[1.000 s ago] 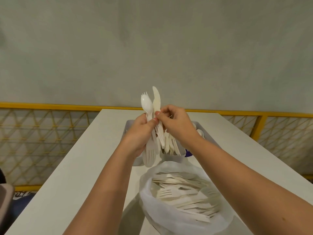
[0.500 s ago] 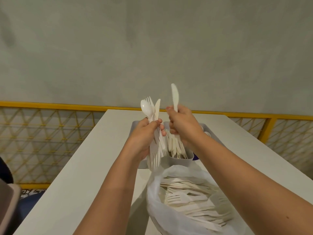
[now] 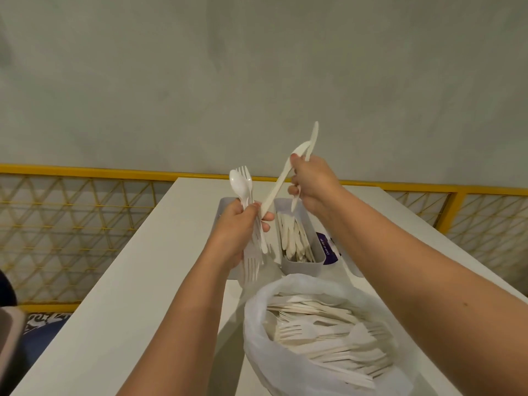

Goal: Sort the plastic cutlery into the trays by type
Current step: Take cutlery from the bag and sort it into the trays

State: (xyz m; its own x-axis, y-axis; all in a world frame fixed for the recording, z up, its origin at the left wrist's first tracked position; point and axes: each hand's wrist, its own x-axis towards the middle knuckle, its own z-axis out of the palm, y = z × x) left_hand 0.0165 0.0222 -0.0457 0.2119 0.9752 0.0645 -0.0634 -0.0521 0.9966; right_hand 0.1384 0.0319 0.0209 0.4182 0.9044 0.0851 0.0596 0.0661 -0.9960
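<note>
— Two hands are up over the table [image 3: 143, 281]. What has the left hand [image 3: 237, 227] got?
— Its grip is wrapped round a bundle of forks [image 3: 251, 267] and a spoon [image 3: 237, 182].
— And the right hand [image 3: 311, 184]?
— Its grip pinches a knife [image 3: 313, 138], held upright, plus a slanted piece [image 3: 278, 185] that reaches down to the left fingers. Below them is a tray [image 3: 301, 268] of knives [image 3: 291, 241], and a bag [image 3: 274, 364] of cutlery lies nearer.

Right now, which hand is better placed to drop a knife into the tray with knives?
The right hand: it pinches a knife close above the tray, while the left hand grips a mixed bundle.
</note>
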